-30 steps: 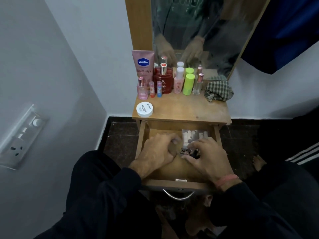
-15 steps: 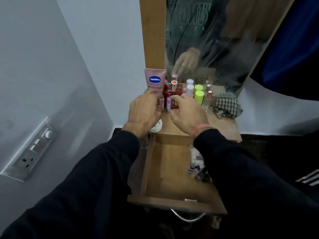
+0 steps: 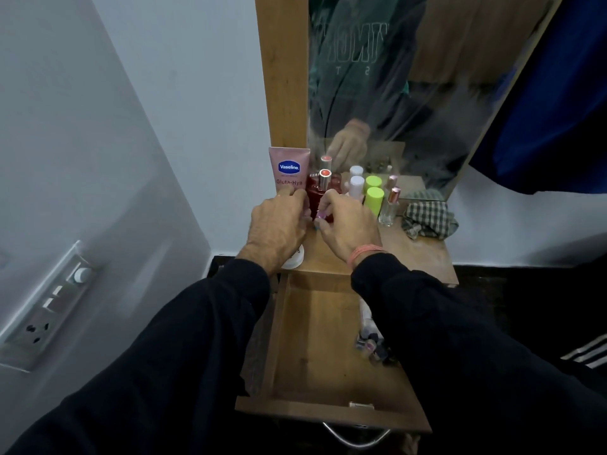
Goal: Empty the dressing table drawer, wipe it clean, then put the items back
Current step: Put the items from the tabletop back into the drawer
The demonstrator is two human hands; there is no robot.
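Note:
The wooden drawer (image 3: 328,349) stands pulled out below the dressing table top (image 3: 417,254). Several small cosmetic items (image 3: 371,346) lie along its right side, partly under my right sleeve. Both hands are up on the table top in front of the bottles. My right hand (image 3: 348,221) pinches a small lip balm tube (image 3: 320,215) with a pinkish cap between thumb and forefinger. Close on its left, my left hand (image 3: 279,224) has its fingers curled down at the foot of the pink Vaseline tube (image 3: 289,169); what they touch is hidden.
A red bottle (image 3: 330,185), a white-capped bottle (image 3: 356,187), a green-capped bottle (image 3: 374,198) and a clear perfume bottle (image 3: 391,206) stand before the mirror (image 3: 410,93). A checked cloth (image 3: 427,215) lies at the right. A white jar (image 3: 294,261) peeks from under my left wrist. A switch panel (image 3: 49,307) is on the left wall.
Both hands have left the drawer and risen to the small items on the table top. The view has tilted up, and the right hand now pinches the lip balm tube.

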